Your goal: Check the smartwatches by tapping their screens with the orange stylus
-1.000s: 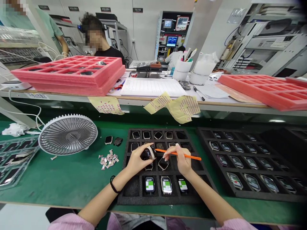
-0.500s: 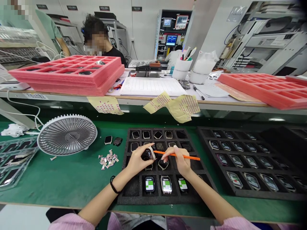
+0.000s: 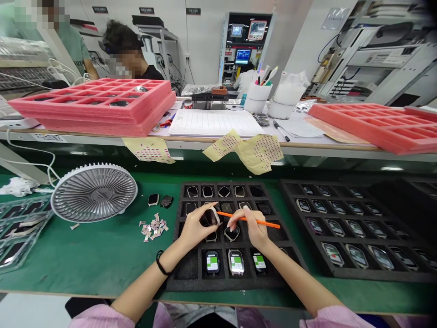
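My left hand (image 3: 191, 231) pinches a smartwatch (image 3: 210, 217) between thumb and fingers, its dark screen tilted sideways. In my right hand (image 3: 256, 231) is a thin orange stick (image 3: 269, 223), gripped like a pen. Its tip meets or nearly meets the side edge of the watch; I cannot tell which. Both hands are over a black foam tray (image 3: 191, 285) with smartwatches in its compartments. One watch (image 3: 232, 233) lies just below the stick. Along the tray's near row, a watch (image 3: 236, 263) and its two neighbours have lit green-and-white screens.
Left of the tray lie small pinkish pieces (image 3: 154, 228), two watches (image 3: 153, 199) and a grey fan (image 3: 99, 193). A second black foam tray (image 3: 297, 237) of watches is on the right. Above, a shelf carries pink foam trays (image 3: 136, 123) and paper sheets (image 3: 218, 122). Two people are beyond it.
The screen of the watch in my left hand has gone from lit to dark. The orange stick has shifted slightly left. A person across the shelf has turned their head.
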`<state>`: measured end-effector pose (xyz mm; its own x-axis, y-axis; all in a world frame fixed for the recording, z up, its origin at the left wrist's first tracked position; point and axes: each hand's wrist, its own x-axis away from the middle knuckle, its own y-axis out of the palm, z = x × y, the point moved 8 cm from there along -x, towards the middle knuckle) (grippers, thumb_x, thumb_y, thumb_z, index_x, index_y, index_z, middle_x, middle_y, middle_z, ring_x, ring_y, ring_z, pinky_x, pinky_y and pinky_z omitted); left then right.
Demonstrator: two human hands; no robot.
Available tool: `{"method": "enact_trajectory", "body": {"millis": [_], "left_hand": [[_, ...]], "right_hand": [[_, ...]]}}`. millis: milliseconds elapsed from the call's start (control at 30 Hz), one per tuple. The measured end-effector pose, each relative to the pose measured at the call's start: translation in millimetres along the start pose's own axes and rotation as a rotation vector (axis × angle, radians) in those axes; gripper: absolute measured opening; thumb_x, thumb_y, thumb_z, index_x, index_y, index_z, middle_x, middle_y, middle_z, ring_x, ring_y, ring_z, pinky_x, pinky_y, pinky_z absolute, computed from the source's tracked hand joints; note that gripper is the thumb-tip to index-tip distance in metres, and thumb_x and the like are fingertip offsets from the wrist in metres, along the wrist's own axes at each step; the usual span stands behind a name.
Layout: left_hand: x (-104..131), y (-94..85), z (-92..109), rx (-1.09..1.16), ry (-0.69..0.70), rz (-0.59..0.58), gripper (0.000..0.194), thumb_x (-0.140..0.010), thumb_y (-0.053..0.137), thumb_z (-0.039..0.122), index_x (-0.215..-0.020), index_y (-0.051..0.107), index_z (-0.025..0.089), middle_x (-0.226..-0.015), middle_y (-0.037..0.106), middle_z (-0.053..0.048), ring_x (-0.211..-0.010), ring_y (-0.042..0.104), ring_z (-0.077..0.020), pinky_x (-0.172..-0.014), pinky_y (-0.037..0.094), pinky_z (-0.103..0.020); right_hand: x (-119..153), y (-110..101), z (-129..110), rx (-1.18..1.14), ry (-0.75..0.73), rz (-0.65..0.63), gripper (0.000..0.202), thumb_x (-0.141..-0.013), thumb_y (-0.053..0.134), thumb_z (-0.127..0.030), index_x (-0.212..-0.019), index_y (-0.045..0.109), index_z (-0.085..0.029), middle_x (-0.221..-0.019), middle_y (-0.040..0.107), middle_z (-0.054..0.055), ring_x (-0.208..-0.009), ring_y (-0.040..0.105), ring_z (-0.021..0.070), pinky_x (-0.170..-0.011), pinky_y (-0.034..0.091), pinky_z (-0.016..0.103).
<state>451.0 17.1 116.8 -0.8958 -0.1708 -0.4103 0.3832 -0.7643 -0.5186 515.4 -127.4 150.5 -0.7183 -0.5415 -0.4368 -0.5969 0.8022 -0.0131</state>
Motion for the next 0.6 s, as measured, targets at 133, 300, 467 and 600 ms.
{"method": "enact_trajectory", "body": {"millis": [133, 300, 467, 600], "left_hand": [[-1, -1.3, 7, -0.049, 0.056, 0.032, 0.047, -0.069, 0.073, 0.020, -0.114, 0.060, 0.019, -0.110, 0.064, -0.009, -0.103, 0.061, -0.0247, -0.088, 0.051, -0.038], [1, 5.0, 7, -0.085, 0.084, -0.003, 0.045, -0.070, 0.070, 0.016, -0.113, 0.060, 0.020, -0.107, 0.058, -0.009, -0.101, 0.059, -0.0233, -0.083, 0.052, -0.035], [2, 8.0, 8, -0.005, 0.095, -0.029, 0.049, -0.075, 0.071, 0.023, -0.121, 0.054, 0.022, -0.113, 0.057, -0.009, -0.105, 0.058, -0.0229, -0.089, 0.051, -0.037], [1, 5.8, 9, 0.063, 0.071, -0.037, 0.057, -0.074, 0.074, 0.030, -0.126, 0.050, 0.023, -0.118, 0.058, -0.011, -0.106, 0.059, -0.0247, -0.073, 0.055, -0.032]], "right_hand": [[-2, -8, 10, 0.085, 0.093, 0.097, 0.035, -0.091, 0.049, -0.042, -0.066, 0.059, -0.021, -0.076, 0.072, 0.006, -0.071, 0.069, 0.0206, -0.071, 0.055, 0.036], [0, 12, 44, 0.124, 0.336, -0.065, 0.040, -0.069, 0.076, -0.038, -0.067, 0.039, -0.023, -0.105, 0.068, 0.007, -0.084, 0.067, 0.0223, -0.076, 0.053, 0.037], [4, 17, 64, 0.001, 0.459, -0.079, 0.045, -0.067, 0.076, -0.040, -0.063, 0.034, -0.022, -0.065, 0.051, -0.005, -0.054, 0.048, 0.0104, -0.055, 0.042, 0.024], [3, 15, 64, -0.151, 0.485, -0.061, 0.046, -0.068, 0.077, -0.038, -0.063, 0.034, -0.022, -0.058, 0.039, -0.008, -0.053, 0.040, 0.0091, -0.055, 0.037, 0.022]]}}
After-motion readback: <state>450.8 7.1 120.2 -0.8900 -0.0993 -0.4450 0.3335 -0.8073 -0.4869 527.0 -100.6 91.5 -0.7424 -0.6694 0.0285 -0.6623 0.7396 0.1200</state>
